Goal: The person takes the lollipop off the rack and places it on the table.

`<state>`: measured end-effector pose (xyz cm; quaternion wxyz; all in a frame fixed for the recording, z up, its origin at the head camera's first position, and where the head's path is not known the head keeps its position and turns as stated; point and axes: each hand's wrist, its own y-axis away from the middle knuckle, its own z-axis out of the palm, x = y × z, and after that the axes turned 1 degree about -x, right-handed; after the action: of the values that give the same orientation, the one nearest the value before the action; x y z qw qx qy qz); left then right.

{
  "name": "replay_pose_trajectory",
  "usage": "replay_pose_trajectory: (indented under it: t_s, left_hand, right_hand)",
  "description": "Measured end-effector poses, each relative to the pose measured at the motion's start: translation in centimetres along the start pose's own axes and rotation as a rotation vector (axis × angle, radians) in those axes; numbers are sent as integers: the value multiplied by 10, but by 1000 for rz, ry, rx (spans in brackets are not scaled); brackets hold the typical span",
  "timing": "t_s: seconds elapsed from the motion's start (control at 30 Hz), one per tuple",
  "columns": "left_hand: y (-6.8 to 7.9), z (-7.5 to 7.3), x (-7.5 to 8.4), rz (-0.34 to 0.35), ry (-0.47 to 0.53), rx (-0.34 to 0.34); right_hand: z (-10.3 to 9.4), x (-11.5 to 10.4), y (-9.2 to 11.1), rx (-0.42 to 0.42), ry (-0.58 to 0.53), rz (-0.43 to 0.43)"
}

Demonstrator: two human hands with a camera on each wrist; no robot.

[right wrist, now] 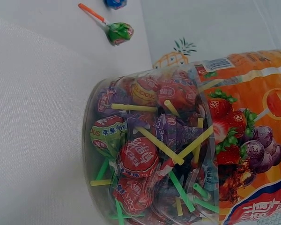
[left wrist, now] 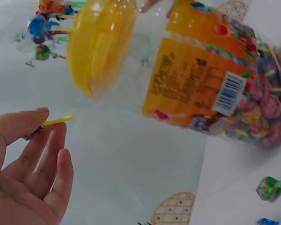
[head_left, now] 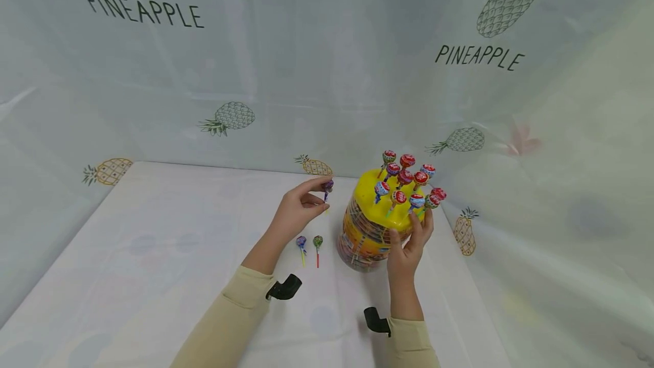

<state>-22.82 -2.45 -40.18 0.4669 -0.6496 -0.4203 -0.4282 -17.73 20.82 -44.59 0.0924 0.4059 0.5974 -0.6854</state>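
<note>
My left hand [head_left: 298, 206] pinches a purple-wrapped lollipop [head_left: 327, 185] between thumb and fingertips, left of the jar and close to its lid. The lollipop's yellow stick [left wrist: 60, 120] juts toward the jar in the left wrist view. A large clear jar [head_left: 364, 237] stands upright, filled with wrapped lollipops, with an orange fruit label [right wrist: 253, 140] round its side. Several lollipops [head_left: 398, 197] stand stick-down in its yellow lid [head_left: 365, 189]. My right hand [head_left: 409, 251] grips the jar's near right side just below the lid, thumb and fingers spread round it.
Two loose lollipops lie on the white-covered table [head_left: 204, 231] left of the jar, one blue-purple [head_left: 301, 242] with a yellow stick, one green [head_left: 318, 241] with a red stick. A pineapple-print curtain [head_left: 327, 61] hangs behind the table and along the right.
</note>
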Motion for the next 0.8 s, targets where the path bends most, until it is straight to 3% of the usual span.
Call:
replay_pose_trajectory:
  t_s: [0.37,0.6,0.8]
  left_hand:
    - [23,-9,-35,-115,-13,80]
    - [37,-15,-64,-205,-71,120]
    - [47,-17,-89,-286,-51,145]
  right_hand:
    - [0,0,-1,3,-13,3]
    - [0,1,-1,4,-19,4]
    - [0,1,0,4,-18,8]
